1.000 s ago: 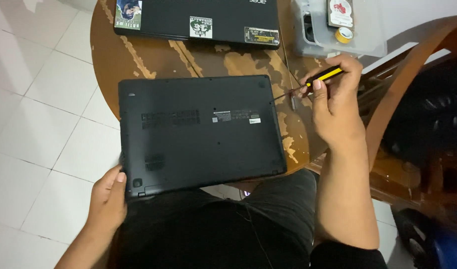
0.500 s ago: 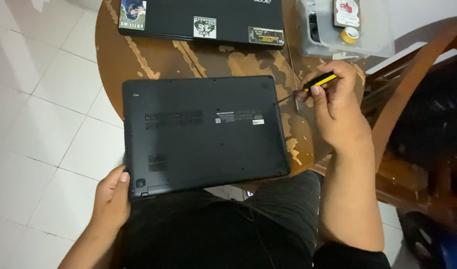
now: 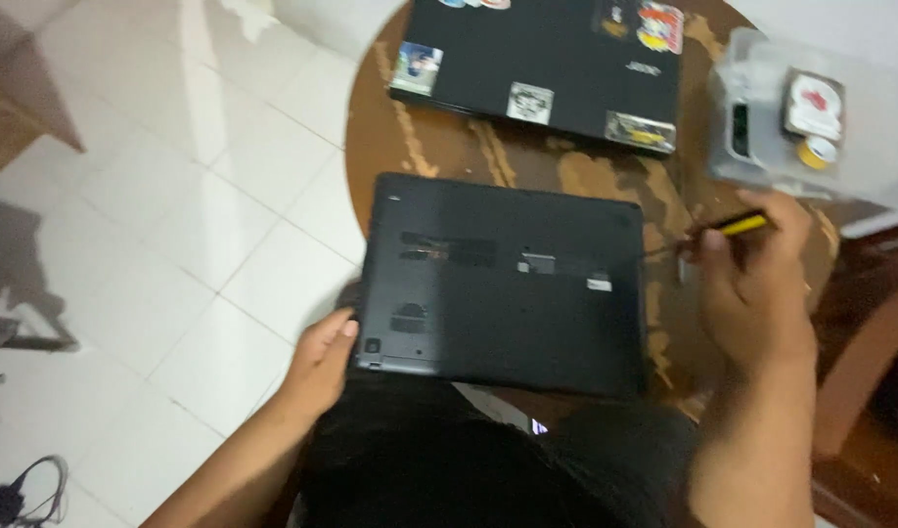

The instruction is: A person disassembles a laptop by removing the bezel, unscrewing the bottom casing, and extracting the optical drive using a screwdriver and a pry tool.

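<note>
A person seated at a round wooden worktop (image 3: 439,147) works over a black laptop (image 3: 503,284) that lies bottom side up, its vents and labels facing the ceiling, near the worktop's front edge and just above the person's lap. The left hand (image 3: 322,362) rests at the laptop's near left corner, fingers (image 3: 343,330) curled around the edge and touching the casing. The right hand (image 3: 752,284), off the laptop's right side, is closed around a screwdriver (image 3: 718,230) with a yellow-and-black handle; the thin shaft points left toward the laptop's upper right corner, though motion blur makes it hard to tell whether the tip touches the casing. A second laptop (image 3: 557,59), also black and dotted with stickers, lies closed at the far side of the worktop, well apart from the first. To its right stands a clear plastic box (image 3: 752,161) with a small drive-like part and a roll of tape on its lid. The worktop's veneer is worn, pale patches showing between the two machines. White floor tiles (image 3: 175,196) spread to the left, and the arm of a wooden chair (image 3: 860,362) shows at right.
</note>
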